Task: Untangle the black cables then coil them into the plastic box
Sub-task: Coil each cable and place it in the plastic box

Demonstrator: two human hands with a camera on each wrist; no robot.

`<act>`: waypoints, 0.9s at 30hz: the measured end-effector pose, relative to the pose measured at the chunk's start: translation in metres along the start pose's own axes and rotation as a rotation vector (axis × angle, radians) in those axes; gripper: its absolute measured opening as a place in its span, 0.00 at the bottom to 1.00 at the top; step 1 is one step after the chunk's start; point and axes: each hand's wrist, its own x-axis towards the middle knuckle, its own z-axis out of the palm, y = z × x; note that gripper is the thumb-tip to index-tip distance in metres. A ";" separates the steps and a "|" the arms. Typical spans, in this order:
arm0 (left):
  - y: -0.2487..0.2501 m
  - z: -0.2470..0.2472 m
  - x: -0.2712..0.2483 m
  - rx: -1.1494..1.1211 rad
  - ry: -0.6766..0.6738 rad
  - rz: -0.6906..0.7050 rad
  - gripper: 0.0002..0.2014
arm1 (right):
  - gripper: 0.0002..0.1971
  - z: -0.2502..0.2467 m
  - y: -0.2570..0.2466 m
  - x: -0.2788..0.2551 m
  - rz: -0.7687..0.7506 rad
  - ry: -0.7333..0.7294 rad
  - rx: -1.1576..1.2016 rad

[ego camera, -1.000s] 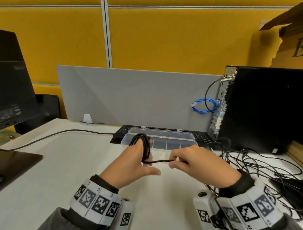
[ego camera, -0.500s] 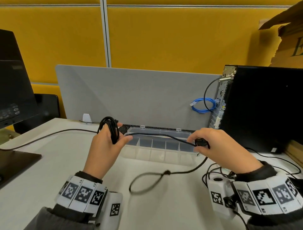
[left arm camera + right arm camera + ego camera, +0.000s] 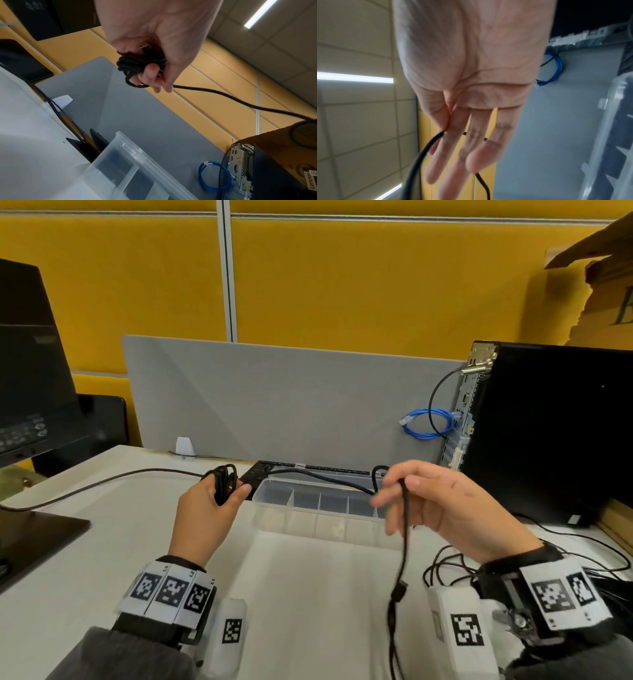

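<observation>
At the left edge of the white counter (image 3: 102, 535), a black monitor (image 3: 30, 392) on a dark base is seen, and a thin dark lead (image 3: 102, 479) is run across the counter from it toward the middle. The left hand (image 3: 205, 508) is raised above the counter, and a wound bundle of black cable (image 3: 224, 482) is gripped in its curled fingers (image 3: 150, 75). From that bundle a single black strand (image 3: 325, 479) is stretched rightward over the clear plastic compartment box (image 3: 308, 523), which is set at the middle of the counter toward its far edge, in front of a black keyboard (image 3: 260, 472) and a grey divider panel (image 3: 274, 402). The strand is caught by the right hand (image 3: 442, 505): it is pinched between thumb and forefinger while the other fingers (image 3: 476, 152) are left nearly straight, and the loose end (image 3: 399, 587) is hung down toward the counter's near edge. Behind the right wrist, near the right edge, a tangle of thin black cables (image 3: 452, 563) is spread on the counter. A coiled blue network cable (image 3: 428, 424) and a black computer tower (image 3: 548, 433) are placed at the far right corner.
</observation>
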 end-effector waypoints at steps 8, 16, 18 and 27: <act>-0.001 0.002 -0.003 -0.047 -0.260 0.031 0.09 | 0.06 0.000 -0.007 0.004 -0.159 0.500 -0.577; 0.000 -0.002 -0.002 0.017 -0.291 -0.009 0.16 | 0.13 -0.038 0.003 0.000 -0.034 0.924 0.356; -0.003 -0.005 0.000 -0.003 -0.264 -0.030 0.16 | 0.13 -0.048 0.003 -0.005 -0.056 0.979 0.400; 0.013 -0.002 -0.006 -0.258 -0.230 -0.032 0.22 | 0.12 -0.091 0.014 -0.029 0.255 1.155 -0.251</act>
